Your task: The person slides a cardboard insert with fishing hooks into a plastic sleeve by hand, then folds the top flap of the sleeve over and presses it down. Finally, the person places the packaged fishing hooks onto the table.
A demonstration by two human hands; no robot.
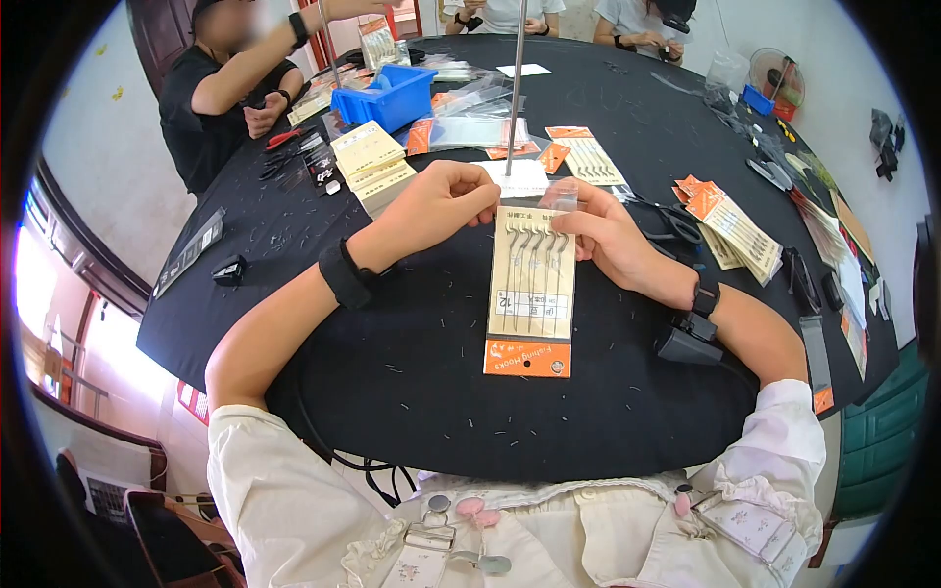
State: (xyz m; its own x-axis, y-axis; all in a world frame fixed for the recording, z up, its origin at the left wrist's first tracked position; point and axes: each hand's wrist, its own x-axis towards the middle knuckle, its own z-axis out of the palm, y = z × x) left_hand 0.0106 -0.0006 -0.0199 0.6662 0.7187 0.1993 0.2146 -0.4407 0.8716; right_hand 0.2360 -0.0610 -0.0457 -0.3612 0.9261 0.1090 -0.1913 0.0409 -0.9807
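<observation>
A packet of fishing hooks, a cream card with an orange end in a clear sleeve, is held over the black table in front of me. Several dark hooks lie side by side near its far end. My right hand grips its upper right edge, thumb on the front, with clear plastic showing by the fingers. At the upper left corner, my left hand is closed in a pinch; whatever lies between its fingertips is too small to make out.
A stack of cream cards and a blue bin stand beyond my left hand. Packed hook cards and black scissors lie to the right. A metal pole rises ahead. Other people sit around the table.
</observation>
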